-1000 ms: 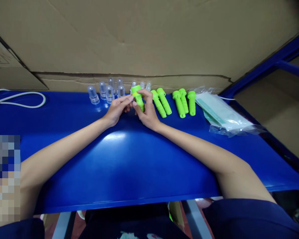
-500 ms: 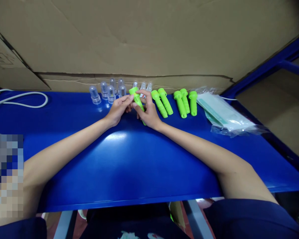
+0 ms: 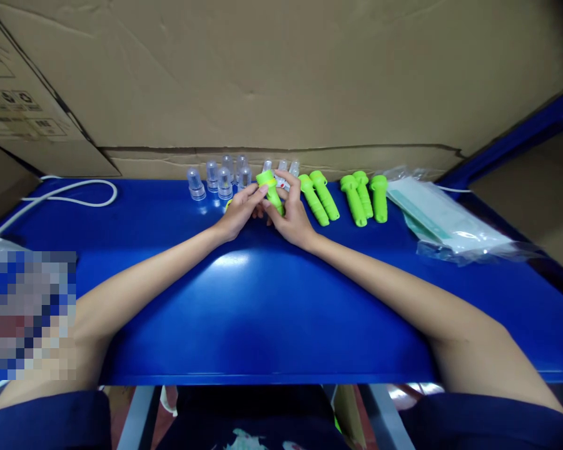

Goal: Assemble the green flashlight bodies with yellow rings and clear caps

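Left hand [image 3: 239, 211] is touching the green tube [image 3: 271, 189] near its wide end; far fingers are hidden, can't tell if they're gripping. Right hand [image 3: 295, 222] is clamping the tube, which is tilting between both hands over the table [image 3: 263, 300]. Best be steadying with the right, pressing lightly with the left. Around: cable [image 3: 84, 182] is looping far left; six clear caps [image 3: 224, 182] are standing just beyond the left hand, a likely knock risk; three smaller caps [image 3: 283, 165] are standing behind the tube; five spare tubes [image 3: 354, 201] are lying right, the nearest crowding the right hand; bag [image 3: 450, 219] is lying far right.
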### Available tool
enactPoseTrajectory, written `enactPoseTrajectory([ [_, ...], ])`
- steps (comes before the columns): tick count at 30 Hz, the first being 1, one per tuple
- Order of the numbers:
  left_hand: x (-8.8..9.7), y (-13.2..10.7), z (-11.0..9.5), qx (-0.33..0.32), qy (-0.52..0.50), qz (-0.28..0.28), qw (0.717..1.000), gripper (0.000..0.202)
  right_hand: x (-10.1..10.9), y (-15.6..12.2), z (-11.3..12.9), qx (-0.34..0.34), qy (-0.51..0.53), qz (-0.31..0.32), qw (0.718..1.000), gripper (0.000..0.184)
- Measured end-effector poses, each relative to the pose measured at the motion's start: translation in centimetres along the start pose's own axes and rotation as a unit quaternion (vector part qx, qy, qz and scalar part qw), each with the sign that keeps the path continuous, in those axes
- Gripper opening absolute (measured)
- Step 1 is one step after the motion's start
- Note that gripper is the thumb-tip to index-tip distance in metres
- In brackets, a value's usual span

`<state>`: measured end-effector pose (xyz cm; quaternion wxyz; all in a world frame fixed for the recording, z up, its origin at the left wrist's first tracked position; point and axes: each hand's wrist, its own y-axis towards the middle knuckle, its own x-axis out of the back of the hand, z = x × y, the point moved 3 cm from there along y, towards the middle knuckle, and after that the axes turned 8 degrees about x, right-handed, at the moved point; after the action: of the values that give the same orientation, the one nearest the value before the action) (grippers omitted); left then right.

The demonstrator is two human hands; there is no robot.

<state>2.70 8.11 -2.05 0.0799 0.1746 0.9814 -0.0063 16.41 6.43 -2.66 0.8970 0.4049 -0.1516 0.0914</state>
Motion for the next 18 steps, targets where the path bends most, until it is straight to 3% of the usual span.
enactPoseTrajectory([
  [7, 0.36, 0.48, 0.49, -0.003, -0.036, 0.001, 0.999, 0.034, 0.10, 0.00, -0.26, 0.031, -0.033, 0.005, 0.999, 0.051],
  [18, 0.23, 0.46, 0.26, 0.004, -0.006, -0.013, 1.000, 0.032, -0.10, 0.08, -0.61, 0.030, -0.020, 0.002, 0.999, 0.053],
])
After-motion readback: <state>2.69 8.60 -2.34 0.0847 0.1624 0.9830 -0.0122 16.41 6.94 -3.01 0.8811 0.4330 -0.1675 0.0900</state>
